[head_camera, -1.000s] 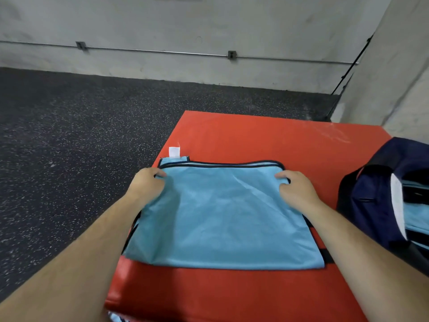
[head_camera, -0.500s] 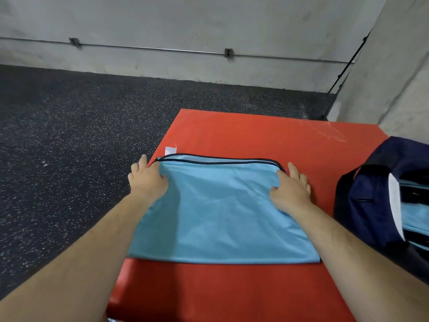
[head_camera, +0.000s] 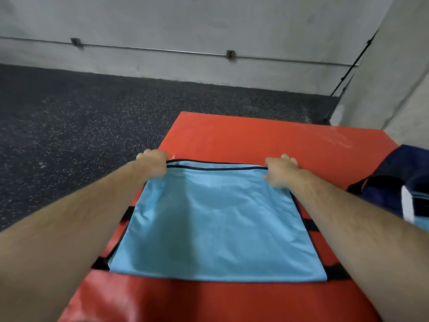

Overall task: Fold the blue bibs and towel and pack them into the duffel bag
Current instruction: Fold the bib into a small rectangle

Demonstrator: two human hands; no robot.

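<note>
Flat palms half a second ago have given way: left grip (head_camera: 152,165) and right grip (head_camera: 282,171) now curl round the far corners of the blue bib (head_camera: 216,224). It lies just left of the duffel bag (head_camera: 394,182) (on the red mat (head_camera: 255,140)). I fear an uneven pull would skew the fold.

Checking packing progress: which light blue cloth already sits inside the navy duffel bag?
The light blue cloth at the right edge, inside the navy duffel bag. The black-trimmed light blue bib lies flat on the red mat.
</note>
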